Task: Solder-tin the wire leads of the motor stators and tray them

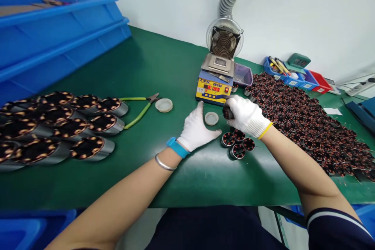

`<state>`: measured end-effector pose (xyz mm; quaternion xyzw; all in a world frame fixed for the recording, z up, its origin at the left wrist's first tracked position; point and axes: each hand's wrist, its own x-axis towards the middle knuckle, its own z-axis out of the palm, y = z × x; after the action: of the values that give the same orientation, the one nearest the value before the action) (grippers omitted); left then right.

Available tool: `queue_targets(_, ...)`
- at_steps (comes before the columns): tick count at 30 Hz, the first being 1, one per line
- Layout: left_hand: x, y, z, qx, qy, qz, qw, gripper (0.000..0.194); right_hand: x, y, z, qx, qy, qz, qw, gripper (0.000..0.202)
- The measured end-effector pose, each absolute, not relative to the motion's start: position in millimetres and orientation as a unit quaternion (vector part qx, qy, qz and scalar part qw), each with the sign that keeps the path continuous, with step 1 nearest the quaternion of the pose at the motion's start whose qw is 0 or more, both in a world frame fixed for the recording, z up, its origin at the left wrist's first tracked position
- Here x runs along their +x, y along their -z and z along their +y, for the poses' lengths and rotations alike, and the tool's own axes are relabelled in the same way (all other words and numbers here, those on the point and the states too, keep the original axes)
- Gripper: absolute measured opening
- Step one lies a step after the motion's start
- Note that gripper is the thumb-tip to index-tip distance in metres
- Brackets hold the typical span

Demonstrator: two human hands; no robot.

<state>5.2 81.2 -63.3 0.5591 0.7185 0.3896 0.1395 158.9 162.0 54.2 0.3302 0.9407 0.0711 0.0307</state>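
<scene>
My right hand (246, 114), in a white glove, is closed around a motor stator (227, 112), a dark cylinder held tilted in front of the solder pot (213, 89). The fingers hide part of it. My left hand (197, 129), also gloved, has thumb and fingers spread beside a small white round dish (211, 118) and holds nothing. Below my right hand, several stators with copper windings (237, 151) stand in a small group. The solder pot is blue and yellow with red digits lit on its front.
Larger stators (93, 148) stand at left, beside green-handled cutters (137, 115) and a round lid (164, 105). Many wired stators (304, 125) cover the right side. Blue bins (64, 27) rise at the left; a fan with a duct (225, 42) stands behind the pot.
</scene>
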Motion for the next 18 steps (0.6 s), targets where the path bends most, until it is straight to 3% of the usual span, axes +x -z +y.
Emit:
queue_targets(3,5,71,91,0.578,-0.316,0.742,0.121,0.106,140,-51,163,0.357,-0.064,0.925,0.115,0.044)
queue_targets(7,5,71,95,0.597,-0.284,0.741,0.118,0.092,132,-47,164,0.339,-0.067,0.924,0.165,0.043)
queue_targets(18,9,65,91,0.619,-0.263,0.734,0.098,0.087,134,-49,170,0.326,-0.055,0.929,0.165,0.045)
